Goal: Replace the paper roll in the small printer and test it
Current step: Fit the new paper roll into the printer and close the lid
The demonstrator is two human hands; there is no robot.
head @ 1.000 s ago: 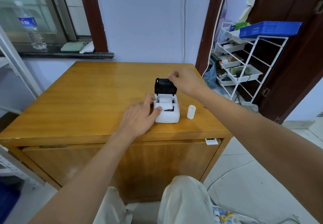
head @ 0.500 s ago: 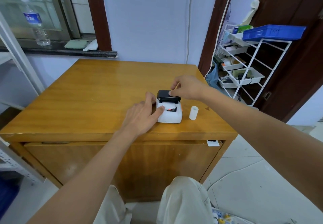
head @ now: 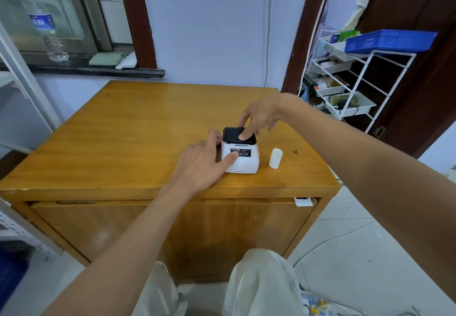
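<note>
Printer (head: 240, 154) sits on the bench (head: 123, 143) near the front edge, roughly centre-right. Black lid (head: 238, 135) is down flat over the paper bay, at the printer's 12 o'clock end; white body and label panel face me at 6.

Right hand (head: 259, 118) is over the lid from 1 o'clock, index fingertip pressed on the lid's top. Grip is apart, not clamped on anything, other fingers loose above. Left hand (head: 204, 161) comes in from 7 o'clock, thumb on the front panel near the label, fingers along the printer's left side. Also apart, bracing rather than holding.

Loose paper roll (head: 275, 158) stands upright on the bench at the printer's 3 o'clock, just beside it, not touching. Nobody is touching it. I can't tell if it's the spent one or a spare, and I can't see inside the bay.

My read: lid is being pressed shut, so the swap is mostly done and the test print is next. What matters: printer long axis runs 6 to 12, controls are on the near face, and the left thumb is already there, so left is the nearer hand for the button. Can't see any paper showing at the slot, too small to tell.
</note>
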